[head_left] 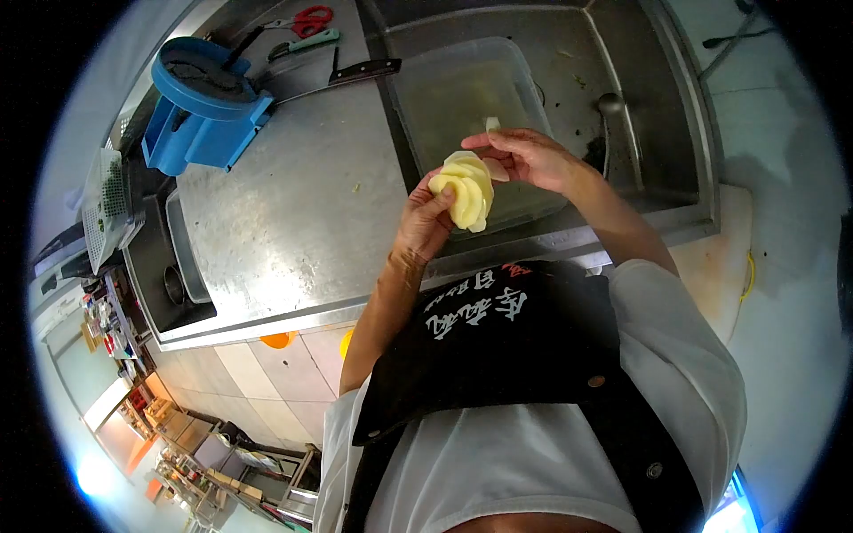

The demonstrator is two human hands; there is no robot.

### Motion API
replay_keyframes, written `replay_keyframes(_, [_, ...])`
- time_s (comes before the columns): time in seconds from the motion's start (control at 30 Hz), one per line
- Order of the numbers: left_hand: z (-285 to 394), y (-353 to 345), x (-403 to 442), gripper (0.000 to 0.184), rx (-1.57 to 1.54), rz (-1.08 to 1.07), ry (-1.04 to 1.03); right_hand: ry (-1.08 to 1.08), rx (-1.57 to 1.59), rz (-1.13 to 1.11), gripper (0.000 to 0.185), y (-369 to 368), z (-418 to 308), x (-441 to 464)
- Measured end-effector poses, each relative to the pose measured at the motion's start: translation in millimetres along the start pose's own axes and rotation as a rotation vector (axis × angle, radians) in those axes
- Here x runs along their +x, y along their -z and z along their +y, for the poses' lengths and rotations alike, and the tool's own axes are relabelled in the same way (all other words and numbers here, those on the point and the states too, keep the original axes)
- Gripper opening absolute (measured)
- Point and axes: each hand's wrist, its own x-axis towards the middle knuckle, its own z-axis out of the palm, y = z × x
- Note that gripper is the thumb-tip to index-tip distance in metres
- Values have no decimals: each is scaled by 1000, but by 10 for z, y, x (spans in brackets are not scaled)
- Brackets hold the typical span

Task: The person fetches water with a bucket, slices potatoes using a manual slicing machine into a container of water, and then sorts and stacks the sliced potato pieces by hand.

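My left hand (421, 224) is closed around a fanned stack of thin, pale yellow potato slices (471, 197), thumb on top. The stack is held over the near side of a clear plastic tub (419, 98) that sits in the sink. Just to the right, my right hand (536, 161) has its thumb and fingers pinched together. A small pale potato piece (491, 123) shows at those fingertips. Cloudy liquid appears to fill the tub, though its depth cannot be made out.
Left of the tub lies a steel worktop (293, 195). On it are a knife (366, 71), a green-handled peeler (306, 43), red-handled scissors (311, 19) and a blue plastic holder (200, 107). A ladle (609, 107) rests in the sink (657, 133). White baskets (107, 200) stand far left.
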Motion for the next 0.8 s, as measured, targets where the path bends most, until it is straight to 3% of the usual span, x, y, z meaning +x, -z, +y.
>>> replay_keyframes(0.23, [-51, 307, 37, 35, -543, 27, 90, 135, -82, 130, 37, 79, -119, -63])
replay_keyframes(0.27, [-49, 342, 37, 36, -494, -65, 92, 153, -129, 166, 37, 78, -91, -51])
replay_keyframes(0.37, [-49, 259, 37, 37, -357, 56, 80, 172, -88, 123, 37, 20, 52, 22])
replay_keyframes(0.47, [-88, 146, 65, 39, -177, 24, 39, 191, -30, 111, 36, -265, 119, 20])
replay_keyframes(0.57, [-141, 150, 74, 31, -181, 33, 40, 249, -32, 139, 37, -390, 285, 39])
replay_keyframes(0.8, [-156, 150, 58, 35, -211, 80, 58, 363, -223, 199, 40, -366, 354, 86])
